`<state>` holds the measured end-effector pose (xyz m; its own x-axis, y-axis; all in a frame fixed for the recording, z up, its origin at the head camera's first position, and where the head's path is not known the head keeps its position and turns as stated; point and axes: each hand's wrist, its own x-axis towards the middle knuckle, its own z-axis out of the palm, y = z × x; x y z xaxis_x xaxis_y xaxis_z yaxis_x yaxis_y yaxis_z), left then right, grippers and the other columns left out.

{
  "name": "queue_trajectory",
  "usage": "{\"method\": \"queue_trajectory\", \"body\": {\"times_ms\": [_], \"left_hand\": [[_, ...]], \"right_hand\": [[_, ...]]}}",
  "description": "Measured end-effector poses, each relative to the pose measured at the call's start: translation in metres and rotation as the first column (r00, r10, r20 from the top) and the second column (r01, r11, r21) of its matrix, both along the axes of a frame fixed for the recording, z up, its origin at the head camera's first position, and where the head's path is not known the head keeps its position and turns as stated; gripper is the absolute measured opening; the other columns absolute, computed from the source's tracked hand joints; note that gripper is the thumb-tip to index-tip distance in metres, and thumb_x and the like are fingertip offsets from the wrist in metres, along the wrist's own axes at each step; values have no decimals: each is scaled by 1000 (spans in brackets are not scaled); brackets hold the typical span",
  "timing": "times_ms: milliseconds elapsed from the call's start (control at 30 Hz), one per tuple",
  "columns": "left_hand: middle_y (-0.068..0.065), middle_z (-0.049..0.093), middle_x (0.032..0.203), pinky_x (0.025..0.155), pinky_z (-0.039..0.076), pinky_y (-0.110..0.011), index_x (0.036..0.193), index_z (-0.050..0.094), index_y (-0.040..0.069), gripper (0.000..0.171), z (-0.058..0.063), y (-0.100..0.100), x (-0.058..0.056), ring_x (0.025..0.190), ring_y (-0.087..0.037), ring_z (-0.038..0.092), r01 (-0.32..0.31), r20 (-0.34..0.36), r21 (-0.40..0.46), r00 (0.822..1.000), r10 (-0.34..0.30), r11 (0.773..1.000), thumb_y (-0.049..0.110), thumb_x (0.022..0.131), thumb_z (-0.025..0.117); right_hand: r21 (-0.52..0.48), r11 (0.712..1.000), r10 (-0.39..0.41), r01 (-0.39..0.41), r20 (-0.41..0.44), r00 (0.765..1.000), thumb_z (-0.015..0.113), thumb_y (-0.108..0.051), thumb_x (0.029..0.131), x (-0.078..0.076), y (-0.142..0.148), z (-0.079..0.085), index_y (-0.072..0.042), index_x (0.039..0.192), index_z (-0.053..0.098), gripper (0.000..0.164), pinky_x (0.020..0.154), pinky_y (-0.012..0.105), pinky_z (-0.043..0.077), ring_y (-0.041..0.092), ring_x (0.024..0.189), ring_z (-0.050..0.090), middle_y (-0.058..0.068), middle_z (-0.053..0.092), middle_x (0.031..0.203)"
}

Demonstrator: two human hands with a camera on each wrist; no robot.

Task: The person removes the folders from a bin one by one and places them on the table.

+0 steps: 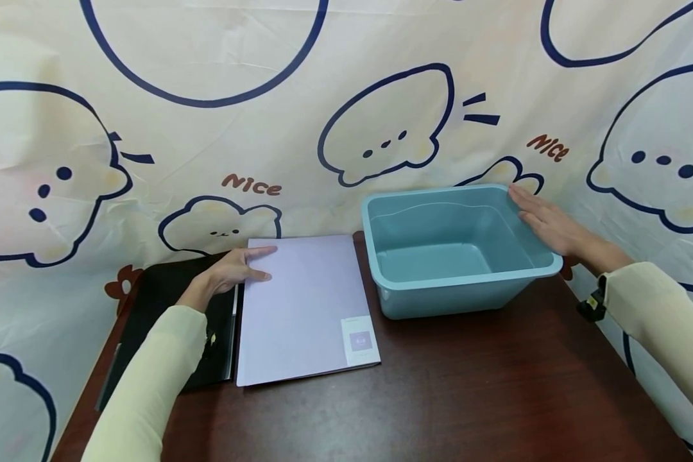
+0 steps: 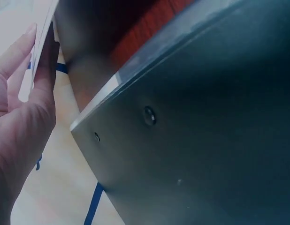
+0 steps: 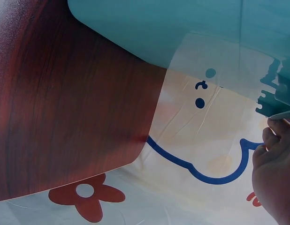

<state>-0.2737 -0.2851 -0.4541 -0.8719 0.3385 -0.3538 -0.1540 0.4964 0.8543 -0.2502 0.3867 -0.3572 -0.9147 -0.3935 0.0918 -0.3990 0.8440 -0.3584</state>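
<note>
A flat lavender folder (image 1: 306, 301) with a pale label at its lower right lies on the table beside a black folder. My left hand (image 1: 228, 273) grips its upper left edge, with fingers on both sides of the edge in the left wrist view. At the right stands a blue-green plastic basin (image 1: 439, 289), its open top facing up and its inside bare. My right hand (image 1: 545, 224) holds the basin's right rim near the far corner; in the right wrist view its fingers (image 3: 275, 140) bend in under the rim.
A black folder (image 1: 205, 362) lies at the table's left side, partly under my left forearm; metal rivets (image 2: 149, 116) show on it. The dark wooden table (image 1: 439, 385) meets a cartoon-printed cloth (image 1: 300, 141) behind and at both sides. The basin reaches over the table's right edge.
</note>
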Motion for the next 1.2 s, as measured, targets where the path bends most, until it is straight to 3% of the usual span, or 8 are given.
{"method": "queue_trajectory", "body": {"times_ms": [333, 467, 733, 867, 1000, 1200], "left_hand": [[-29, 2, 174, 124, 16, -70, 163, 42, 15, 80, -4, 6, 4, 160, -51, 6, -36, -66, -153, 997, 26, 987, 9, 94, 81], [-29, 5, 174, 124, 16, -71, 163, 42, 13, 79, -5, 9, 5, 160, -51, 5, -36, -88, -207, 996, 19, 978, 8, 94, 80], [-30, 17, 172, 122, 25, -71, 163, 41, 10, 80, -5, 15, 6, 156, -54, 20, -32, -145, -360, 989, -22, 932, 11, 93, 81], [-30, 23, 170, 120, 32, -68, 159, 44, 1, 79, -3, 16, 8, 151, -55, 29, -36, -217, -444, 974, -68, 895, 9, 90, 82], [-33, 34, 164, 118, 38, -65, 156, 47, -4, 75, 0, 18, 12, 146, -53, 40, -41, -245, -494, 965, -94, 869, 7, 90, 82], [-35, 42, 158, 114, 43, -63, 156, 46, -4, 73, 10, 19, 16, 138, -51, 48, -20, -262, -505, 956, -132, 863, 9, 93, 80]], "right_hand": [[26, 1000, -14, 14, 11, 1000, 31, -26, 116, -1, 1, 0, -5, 169, 12, 61, 125, 72, 9, 49, 161, 8, 23, 8, 176], [31, 999, -13, 13, 21, 1000, 30, -25, 116, -2, 1, 0, -4, 169, 10, 60, 126, 71, 9, 48, 161, 7, 23, 7, 176], [25, 1000, -7, 6, 23, 1000, 30, -25, 116, -3, 0, 2, -4, 169, 12, 60, 126, 71, 8, 50, 160, 8, 24, 8, 176], [30, 1000, -4, 3, 32, 999, 30, -24, 116, -4, 0, 2, -2, 169, 11, 60, 126, 70, 6, 50, 160, 7, 25, 8, 175], [48, 999, -13, 11, 38, 999, 32, -24, 116, -5, -1, 6, -1, 168, 13, 60, 126, 70, 8, 51, 160, 9, 26, 9, 175], [91, 996, -3, 0, 37, 999, 34, -24, 116, -6, 0, 12, 2, 167, 14, 60, 126, 70, 12, 53, 158, 12, 28, 12, 174]]}}
